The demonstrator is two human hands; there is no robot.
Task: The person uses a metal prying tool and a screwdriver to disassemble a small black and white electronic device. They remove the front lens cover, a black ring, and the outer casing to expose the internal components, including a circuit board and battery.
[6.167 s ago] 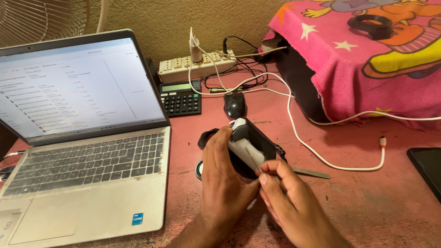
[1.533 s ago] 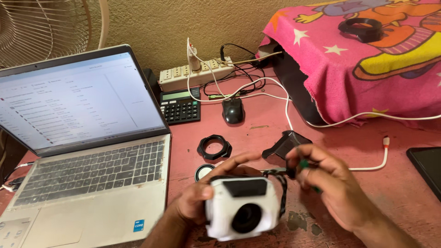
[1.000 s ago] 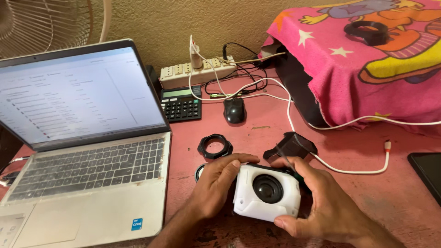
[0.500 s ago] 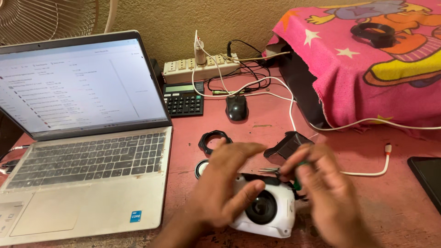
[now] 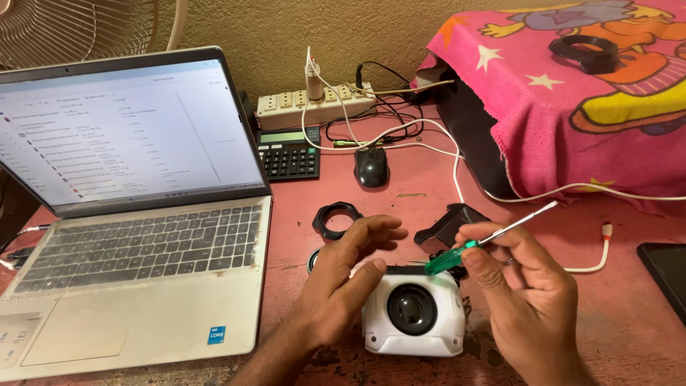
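The camera (image 5: 413,313) is a small white box with rounded corners and a round dark lens in the middle of its face, a black strip along its top. It sits on the pink table (image 5: 629,314), near the front edge, between the two hands. The left hand (image 5: 341,282) rests against its left side, thumb on the top corner, fingers loosely spread and not closed around it. The right hand (image 5: 525,289) pinches a screwdriver (image 5: 486,239) by its green handle, the metal shaft pointing up and to the right, above the camera.

Just behind lie a black ring (image 5: 336,219) and a black cover (image 5: 450,223). A laptop (image 5: 136,236) stands open to the left; a calculator (image 5: 289,154), mouse (image 5: 371,166), power strip (image 5: 314,106) and white cable (image 5: 457,171) lie farther back, a pink cloth (image 5: 572,107) at right.
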